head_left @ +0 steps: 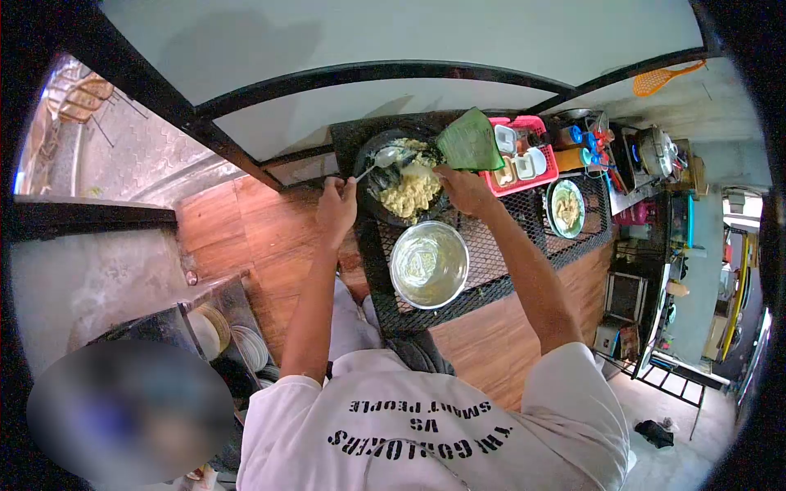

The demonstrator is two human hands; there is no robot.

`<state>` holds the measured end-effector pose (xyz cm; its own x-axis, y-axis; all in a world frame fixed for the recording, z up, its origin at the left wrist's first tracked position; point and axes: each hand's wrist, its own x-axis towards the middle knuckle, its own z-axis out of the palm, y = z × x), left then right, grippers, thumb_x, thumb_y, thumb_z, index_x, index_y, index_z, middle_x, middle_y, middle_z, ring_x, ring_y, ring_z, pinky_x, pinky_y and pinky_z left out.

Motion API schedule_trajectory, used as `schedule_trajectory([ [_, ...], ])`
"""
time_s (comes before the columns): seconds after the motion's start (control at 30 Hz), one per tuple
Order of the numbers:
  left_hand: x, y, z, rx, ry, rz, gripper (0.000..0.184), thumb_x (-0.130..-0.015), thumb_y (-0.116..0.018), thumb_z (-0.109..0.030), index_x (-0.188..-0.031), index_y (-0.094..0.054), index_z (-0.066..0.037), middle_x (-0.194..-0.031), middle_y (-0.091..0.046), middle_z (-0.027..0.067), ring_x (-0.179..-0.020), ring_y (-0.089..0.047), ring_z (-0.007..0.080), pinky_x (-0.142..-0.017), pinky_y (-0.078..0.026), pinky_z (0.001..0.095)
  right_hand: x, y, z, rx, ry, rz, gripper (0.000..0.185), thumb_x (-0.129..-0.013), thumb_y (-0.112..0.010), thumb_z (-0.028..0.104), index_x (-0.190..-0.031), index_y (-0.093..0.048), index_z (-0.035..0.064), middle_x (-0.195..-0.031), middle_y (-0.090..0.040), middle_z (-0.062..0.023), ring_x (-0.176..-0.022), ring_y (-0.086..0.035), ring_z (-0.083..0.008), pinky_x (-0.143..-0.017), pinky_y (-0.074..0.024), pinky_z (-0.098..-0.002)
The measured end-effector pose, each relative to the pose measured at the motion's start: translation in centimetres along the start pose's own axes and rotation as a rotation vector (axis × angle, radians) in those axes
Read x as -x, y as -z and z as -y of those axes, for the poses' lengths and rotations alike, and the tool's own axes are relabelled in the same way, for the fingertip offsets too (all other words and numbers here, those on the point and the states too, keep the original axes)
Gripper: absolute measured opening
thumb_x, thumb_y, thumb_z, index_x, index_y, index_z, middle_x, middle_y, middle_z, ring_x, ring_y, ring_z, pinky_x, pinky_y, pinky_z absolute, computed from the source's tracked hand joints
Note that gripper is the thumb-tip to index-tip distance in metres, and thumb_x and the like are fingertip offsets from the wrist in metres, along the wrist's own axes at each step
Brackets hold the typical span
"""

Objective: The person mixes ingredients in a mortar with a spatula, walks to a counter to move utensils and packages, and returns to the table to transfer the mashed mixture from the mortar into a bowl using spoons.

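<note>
A wide dark round vessel (378,204), like a stone mortar, stands at the far side of the mesh-topped table and holds a lumpy pale-yellow mash (409,196). At its left rim, my left hand (337,211) is closed on the handle of a metal spoon (385,157), whose bowl lies over the vessel. On the right rim, my right hand (465,192) is closed, with a pale tip reaching toward the mash; I cannot make out what it holds. Nearer me sits a metal bowl (430,266) with whitish smears inside. A green leaf sheet (471,141) lies behind my right hand.
To the right are a pink basket (498,185) of small containers and a plate (580,219) of pale food. Farther along stand capped bottles (573,158), a stove and a pot (655,149). The table's black mesh (499,254) borders the bowl. Stacked plates (248,348) stand lower left.
</note>
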<state>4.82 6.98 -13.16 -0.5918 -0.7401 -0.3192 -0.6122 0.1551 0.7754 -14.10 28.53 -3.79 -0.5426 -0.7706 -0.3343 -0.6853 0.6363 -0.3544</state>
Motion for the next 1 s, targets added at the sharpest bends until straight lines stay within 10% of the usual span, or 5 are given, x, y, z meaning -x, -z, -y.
schedule_trajectory([
  [0.17, 4.7, 0.9, 0.0, 0.088, -0.125, -0.353, 0.044, -0.092, -0.055, -0.045, -0.107, -0.053, -0.004, -0.072, -0.061, 0.0153, -0.071, -0.062, 0.0353, -0.063, -0.046, 0.0439, 0.4, -1.4, -1.8, 0.413, 0.075, -0.107, 0.05, -0.082, -0.052, 0.01, -0.131, -0.048, 0.014, -0.081, -0.068, -0.016, -0.072, -0.067, -0.033, -0.062, -0.0542, -0.0471],
  [0.37, 17.3, -1.1, 3.3, 0.158, 0.087, 0.379, 0.046, -0.092, -0.056, -0.037, -0.123, -0.05, -0.003, -0.078, -0.062, 0.0162, -0.054, -0.058, 0.0264, -0.053, -0.047, 0.0381, 0.6, 0.4, -1.2, 0.442, 0.194, 0.013, 0.047, -0.084, -0.049, 0.009, -0.131, -0.05, 0.0137, -0.08, -0.067, -0.0177, -0.072, -0.067, -0.0338, -0.063, -0.053, -0.0478],
  [0.47, 20.3, -2.1, 2.0, 0.395, 0.272, 0.676, 0.072, -0.091, -0.055, -0.022, -0.149, -0.013, -0.013, -0.098, -0.064, 0.0131, -0.058, -0.063, 0.0178, -0.043, -0.052, 0.0305, 0.8, 0.4, -1.6, 0.486, 0.326, -0.061, 0.047, -0.085, -0.048, 0.009, -0.131, -0.05, 0.0148, -0.078, -0.067, -0.0166, -0.067, -0.066, -0.0345, -0.06, -0.0519, -0.0479],
  [0.57, 21.8, -7.1, 6.9, 0.771, 0.152, 0.541, 0.071, -0.092, -0.054, -0.021, -0.149, -0.011, -0.015, -0.099, -0.066, 0.0166, -0.058, -0.066, 0.0224, -0.051, -0.055, 0.0312, 1.0, 1.7, 0.3, 0.556, 0.323, 0.135, 0.053, -0.084, -0.05, 0.01, -0.137, -0.043, 0.0153, -0.081, -0.067, -0.0174, -0.077, -0.067, -0.0344, -0.067, -0.0531, -0.0467],
  [1.0, 23.6, -2.0, 0.3, 0.668, 0.248, 0.235, 0.023, -0.092, -0.047, -0.01, -0.114, -0.05, -0.002, -0.058, -0.057, 0.01, -0.035, -0.052, 0.0157, -0.029, -0.04, 0.0272, 0.7, 1.0, 0.7, 0.568, 0.487, 0.068, 0.043, -0.084, -0.052, 0.013, -0.128, -0.054, 0.0109, -0.089, -0.067, -0.0175, -0.081, -0.067, -0.0331, -0.068, -0.0541, -0.0477],
])
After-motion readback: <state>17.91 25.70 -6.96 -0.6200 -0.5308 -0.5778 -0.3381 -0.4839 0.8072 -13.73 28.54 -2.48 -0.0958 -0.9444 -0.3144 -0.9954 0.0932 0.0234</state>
